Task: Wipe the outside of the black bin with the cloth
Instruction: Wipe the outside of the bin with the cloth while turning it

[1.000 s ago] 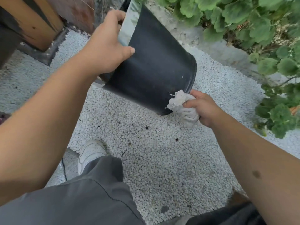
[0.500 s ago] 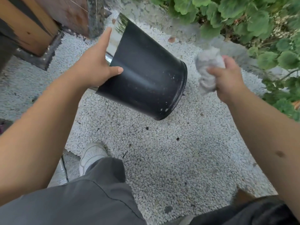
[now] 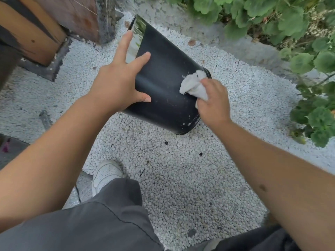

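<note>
R hand (image 3: pixel 213 102) back on 1 bin (image 3: pixel 163 87), gripping 1 cloth (image 3: pixel 193 86); L hand (image 3: pixel 116 86) spread.

Black bin (image 3: pixel 163 91) far side hidden; cloth (image 3: pixel 193 86) partly buried under right hand (image 3: pixel 213 104).

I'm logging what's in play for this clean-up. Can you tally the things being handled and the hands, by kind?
Black bin: 1
White cloth: 1
Hands: 2, the left hand bracing the bin and the right hand pressing the cloth to its side
Total: 4
</note>
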The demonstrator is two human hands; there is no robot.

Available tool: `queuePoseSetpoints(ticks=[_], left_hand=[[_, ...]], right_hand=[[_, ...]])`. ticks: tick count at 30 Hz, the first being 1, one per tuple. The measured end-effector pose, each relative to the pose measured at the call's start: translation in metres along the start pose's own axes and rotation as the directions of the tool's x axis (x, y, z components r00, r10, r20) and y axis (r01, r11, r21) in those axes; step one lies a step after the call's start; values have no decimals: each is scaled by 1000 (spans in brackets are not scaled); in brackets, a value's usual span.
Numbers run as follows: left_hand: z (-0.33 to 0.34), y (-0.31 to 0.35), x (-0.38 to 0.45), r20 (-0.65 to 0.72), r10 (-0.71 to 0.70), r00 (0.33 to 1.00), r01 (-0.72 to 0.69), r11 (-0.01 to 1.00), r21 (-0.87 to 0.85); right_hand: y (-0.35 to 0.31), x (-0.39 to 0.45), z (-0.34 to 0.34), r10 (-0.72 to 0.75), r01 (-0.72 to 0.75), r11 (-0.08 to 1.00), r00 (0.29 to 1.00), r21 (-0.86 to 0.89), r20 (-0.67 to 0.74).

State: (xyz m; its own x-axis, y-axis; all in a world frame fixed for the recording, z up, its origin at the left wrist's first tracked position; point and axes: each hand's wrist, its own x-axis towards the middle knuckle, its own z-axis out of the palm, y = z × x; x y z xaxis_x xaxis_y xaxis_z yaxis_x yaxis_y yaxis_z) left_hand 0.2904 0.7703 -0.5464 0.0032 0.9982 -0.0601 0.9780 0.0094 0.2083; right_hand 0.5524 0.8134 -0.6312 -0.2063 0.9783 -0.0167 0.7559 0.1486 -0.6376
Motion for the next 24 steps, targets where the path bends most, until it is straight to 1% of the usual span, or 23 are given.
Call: queuePoseSetpoints(ticks=[3,5,6,7,8,9,10,11,12,13,14,15,16,17,18,19,21,24], left_hand=[[1,-5,-2,8,-15,1000,16,1000,-12],[1,-9,-3,8,-2,1000,2,1000,-19],[1,-10,-4,7,5,1000,-5,1000,-23],[1,-11,-4,7,11,1000,-10,1000,-22],[3,-11,-3,7,11,1000,-11,1000,-14],[4,-11,-3,6,8,1000,-8,1000,0],[5,-12,-1,2,9,1000,-9,1000,9],[6,-14,-1,-7,28,1000,-28,1000,-10],[8,-18,-1,-22,67,998,-69,995,-75],[9,-22,-2,-45,109,993,-115,977,-180],[10,-26,-6,-76,108,991,-127,944,-304],[13,-29,-13,-110,24,994,-69,903,-425],[16,-30,-22,-133,-126,983,40,856,-515],[18,-30,-30,-138,-277,951,158,819,-552],[21,-30,-38,-134,-363,922,240,808,-538],[24,-29,-44,-126,-375,919,266,822,-503],[22,-29,-45,-105,-303,947,224,861,-457],[4,-29,-24,-86,-181,980,134,910,-392]], right_hand=[[-17,-44,30,57,-62,997,991,-39,-123],[-24,-71,51,79,-88,994,988,-59,-131],[-24,-85,59,62,-70,994,993,-81,-96],[-21,-100,66,23,-26,994,999,-108,-31],[-16,-115,72,-23,33,990,997,-138,73],[-9,-131,77,-40,71,985,980,-156,195],[-2,-147,80,-2,49,987,955,-152,296],[4,-160,82,79,-37,991,940,-130,332],[8,-168,82,193,-176,981,934,-85,300],[8,-170,82,326,-334,943,917,-5,231],[6,-165,81,454,-473,875,876,105,163],[2,-157,77,557,-570,788,821,233,123],[1,-144,72,627,-617,697,772,367,107],[1,-131,68,656,-626,622,744,470,124],[3,-117,62,652,-631,575,738,521,175],[4,-104,55,628,-646,565,740,514,240],[10,-83,40,583,-681,578,730,450,356],[16,-58,17,561,-727,581,684,367,467]])
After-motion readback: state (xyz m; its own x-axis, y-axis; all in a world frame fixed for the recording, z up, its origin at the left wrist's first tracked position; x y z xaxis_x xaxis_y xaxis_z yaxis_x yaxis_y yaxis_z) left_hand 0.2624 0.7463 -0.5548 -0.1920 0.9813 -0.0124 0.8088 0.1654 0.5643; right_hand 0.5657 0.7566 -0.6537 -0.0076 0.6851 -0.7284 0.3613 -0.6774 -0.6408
